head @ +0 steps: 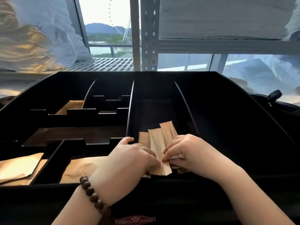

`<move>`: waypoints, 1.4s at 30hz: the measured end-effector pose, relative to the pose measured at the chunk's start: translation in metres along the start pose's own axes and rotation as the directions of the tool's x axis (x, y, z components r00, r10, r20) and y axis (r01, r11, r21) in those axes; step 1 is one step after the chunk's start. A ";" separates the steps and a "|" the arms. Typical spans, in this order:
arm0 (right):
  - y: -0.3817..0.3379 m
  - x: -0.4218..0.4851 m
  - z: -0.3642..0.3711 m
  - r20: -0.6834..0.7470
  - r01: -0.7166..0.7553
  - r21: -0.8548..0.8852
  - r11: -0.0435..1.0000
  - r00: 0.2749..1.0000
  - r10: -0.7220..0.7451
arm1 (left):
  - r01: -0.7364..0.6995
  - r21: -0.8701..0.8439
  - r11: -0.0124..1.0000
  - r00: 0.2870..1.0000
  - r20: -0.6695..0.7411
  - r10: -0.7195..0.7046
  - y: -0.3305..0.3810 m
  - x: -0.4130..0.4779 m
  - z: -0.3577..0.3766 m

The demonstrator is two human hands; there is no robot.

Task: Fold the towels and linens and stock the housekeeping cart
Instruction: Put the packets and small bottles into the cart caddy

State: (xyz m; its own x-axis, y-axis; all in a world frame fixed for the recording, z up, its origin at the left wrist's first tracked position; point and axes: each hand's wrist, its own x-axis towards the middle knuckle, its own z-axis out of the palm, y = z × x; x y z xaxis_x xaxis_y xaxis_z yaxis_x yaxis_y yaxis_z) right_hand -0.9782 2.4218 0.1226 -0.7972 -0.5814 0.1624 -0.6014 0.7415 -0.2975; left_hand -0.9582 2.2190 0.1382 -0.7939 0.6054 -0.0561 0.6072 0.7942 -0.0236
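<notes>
Both hands meet over the centre compartment of the black cart tray. The left hand, beaded bracelet at the wrist, grips a bundle of slim brown sachets near its lower end. The right hand pinches the same bundle. Flat brown packets lie in the left compartments.

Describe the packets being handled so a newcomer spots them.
Start at the black divided tray. In its long middle compartment, the left hand and right hand pinch a fan of brown paper sachets. Unlike the wide flat envelopes at left, these are slim sticks.
</notes>
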 end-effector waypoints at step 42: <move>-0.021 -0.014 0.004 0.115 -0.239 -0.199 0.950 0.957 0.265 | 0.092 -0.109 0.990 0.992 -0.082 -0.101 0.016 0.024 0.013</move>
State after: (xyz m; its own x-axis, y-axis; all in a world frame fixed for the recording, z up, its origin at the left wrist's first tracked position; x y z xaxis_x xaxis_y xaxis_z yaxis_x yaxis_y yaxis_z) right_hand -0.9540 2.4134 0.1230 -0.9166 -0.3986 -0.0321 -0.3912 0.9105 -0.1342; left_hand -0.9677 2.2454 0.1233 -0.8510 0.5244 0.0282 0.5248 0.8474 0.0805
